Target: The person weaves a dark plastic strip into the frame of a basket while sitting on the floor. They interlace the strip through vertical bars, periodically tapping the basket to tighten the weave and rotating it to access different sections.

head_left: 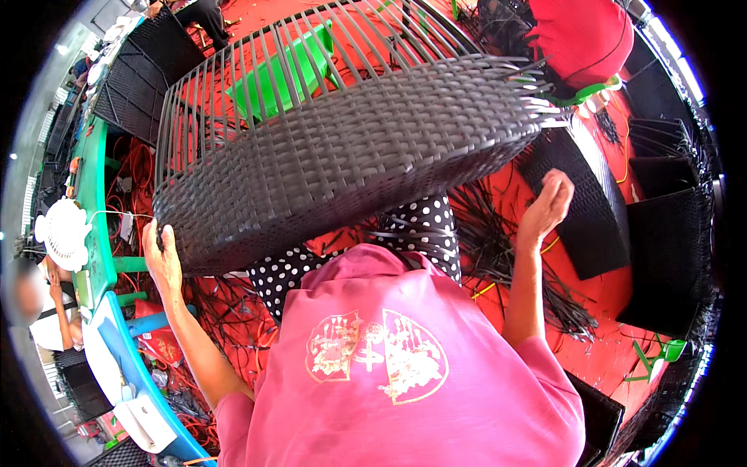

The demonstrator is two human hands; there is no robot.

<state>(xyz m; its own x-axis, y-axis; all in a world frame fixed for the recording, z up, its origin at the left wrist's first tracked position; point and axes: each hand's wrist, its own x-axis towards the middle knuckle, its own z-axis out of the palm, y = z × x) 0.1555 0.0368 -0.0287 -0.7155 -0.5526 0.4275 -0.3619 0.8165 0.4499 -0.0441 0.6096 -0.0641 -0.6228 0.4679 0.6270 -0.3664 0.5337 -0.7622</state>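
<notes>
A large black wicker piece (350,148) lies tilted across in front of me, above my knees. Its near part is closely woven, while bare parallel strands (296,74) run over its far side. Loose strand ends (548,113) stick out at its right end. My left hand (163,261) grips the lower left corner, thumb up along the edge. Apart from the piece, my right hand (548,204) is raised just beyond its right end with fingers curled together. Whatever they may pinch is too small to make out.
A green plastic stool (284,74) shows behind the bare strands. Black cut strands (490,233) litter the red floor (498,311). Another dark woven piece (587,210) lies to the right. Along the left run a green table (97,210) and a white fan (62,233); a person (54,319) sits beyond.
</notes>
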